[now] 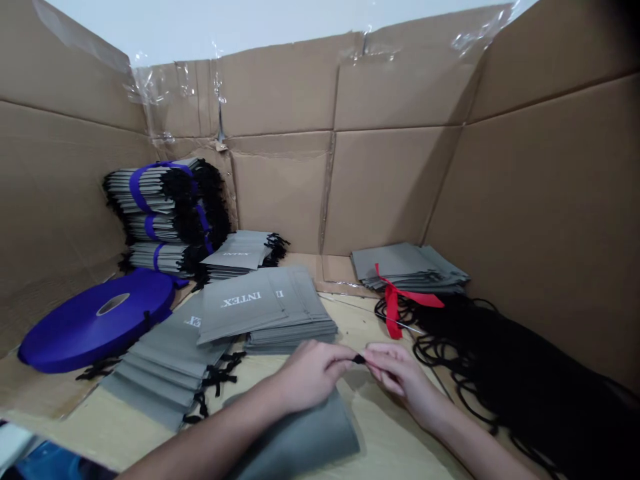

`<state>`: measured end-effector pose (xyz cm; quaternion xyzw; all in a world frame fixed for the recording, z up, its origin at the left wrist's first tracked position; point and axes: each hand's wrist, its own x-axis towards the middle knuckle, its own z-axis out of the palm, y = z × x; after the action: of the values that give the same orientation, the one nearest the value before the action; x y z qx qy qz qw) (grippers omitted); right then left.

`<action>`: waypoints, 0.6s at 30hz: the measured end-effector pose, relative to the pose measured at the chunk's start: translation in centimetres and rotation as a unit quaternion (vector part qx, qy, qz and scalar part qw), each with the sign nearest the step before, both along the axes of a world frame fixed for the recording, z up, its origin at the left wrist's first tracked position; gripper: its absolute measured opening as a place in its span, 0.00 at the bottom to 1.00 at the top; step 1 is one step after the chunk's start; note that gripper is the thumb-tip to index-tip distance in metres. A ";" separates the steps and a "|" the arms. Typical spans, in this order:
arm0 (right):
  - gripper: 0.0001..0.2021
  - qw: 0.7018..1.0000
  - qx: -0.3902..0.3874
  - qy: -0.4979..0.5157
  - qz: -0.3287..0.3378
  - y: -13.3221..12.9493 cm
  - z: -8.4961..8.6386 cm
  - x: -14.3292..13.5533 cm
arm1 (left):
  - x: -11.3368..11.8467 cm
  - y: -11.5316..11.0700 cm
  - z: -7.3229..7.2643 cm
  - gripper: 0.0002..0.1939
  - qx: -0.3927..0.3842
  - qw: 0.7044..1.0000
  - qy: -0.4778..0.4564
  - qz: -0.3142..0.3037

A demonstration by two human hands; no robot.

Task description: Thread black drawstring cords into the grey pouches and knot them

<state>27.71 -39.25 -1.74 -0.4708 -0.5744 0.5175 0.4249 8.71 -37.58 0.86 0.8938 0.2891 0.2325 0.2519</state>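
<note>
Head view: my left grip (311,375) and right grip (400,375) pinch black cord (359,359) over the pale-yellow counter (400,437), cardboard walls (280,193) behind and beside.

Your bare left hand (309,375) was just left of the black knot (359,359), its back turned up, thumb and forefinger reaching across to pinch at it. Your right hand (400,375) met it from the other side of the knot, thumb and forefinger closed together, the lower fingers loosely curled. Your left forearm (215,427) slanted up toward the knot from the lower left, and your right forearm (470,437) from the lower right, both bare.
</note>
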 end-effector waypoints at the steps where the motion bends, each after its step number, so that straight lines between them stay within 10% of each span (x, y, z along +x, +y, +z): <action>1: 0.21 1.000 -0.001 -0.007 0.000 0.0 0.1 0.1 | -0.1 -0.1 0.0 0.16 0.005 1.000 0.009 0.004; 11: 0.20 0.955 0.116 -0.269 0.040 0.0 0.2 -0.1 | -0.4 0.6 -1.3 0.16 0.071 0.991 0.102 0.056; 18: 0.25 0.973 0.046 -0.205 0.093 0.7 -0.8 -0.7 | 0.0 0.2 -1.0 0.17 0.100 0.984 0.145 0.035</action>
<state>26.98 -38.59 -2.58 -0.4918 -0.7135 0.4201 0.2694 8.69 -37.35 -0.15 0.9281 0.3291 0.1364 0.1084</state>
